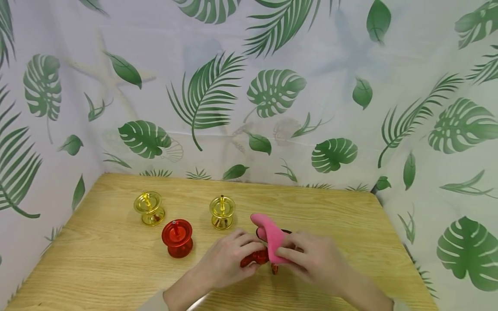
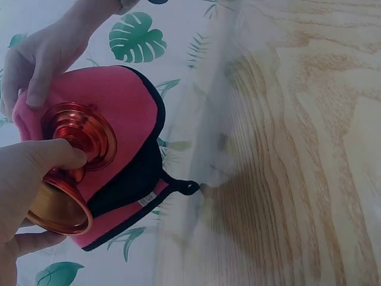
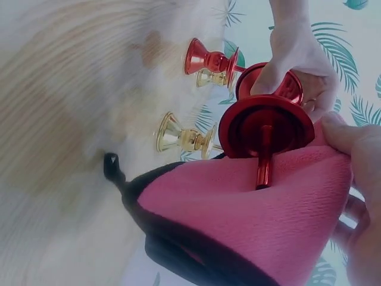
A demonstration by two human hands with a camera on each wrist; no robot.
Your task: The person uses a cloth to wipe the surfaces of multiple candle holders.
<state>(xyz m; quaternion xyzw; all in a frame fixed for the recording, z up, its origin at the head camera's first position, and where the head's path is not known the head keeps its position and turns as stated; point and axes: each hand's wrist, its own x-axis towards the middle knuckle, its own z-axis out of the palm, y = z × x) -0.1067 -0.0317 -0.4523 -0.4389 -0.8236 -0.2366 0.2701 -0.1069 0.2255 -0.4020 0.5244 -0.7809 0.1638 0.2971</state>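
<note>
My left hand (image 1: pixel 227 261) grips a red metallic candle holder (image 1: pixel 257 257) at its narrow waist, thumb across the stem, tilted on its side above the table. Its flared hollow base (image 2: pixel 59 208) faces the left wrist camera. A pink cloth (image 1: pixel 272 239) with black edging and a small hanging loop (image 2: pixel 189 188) is pinched in my right hand (image 1: pixel 320 261). In the right wrist view, the holder's dish (image 3: pixel 266 128) and its spike (image 3: pixel 264 170) lie against the cloth's pink side.
A second red candle holder (image 1: pixel 177 238) stands upright on the wood-grain table (image 1: pixel 97 259), left of my hands. Two gold candle holders, one at the left (image 1: pixel 150 210) and one nearer the middle (image 1: pixel 222 213), stand farther back. A leaf-patterned sheet (image 1: pixel 218 151) hangs behind the table.
</note>
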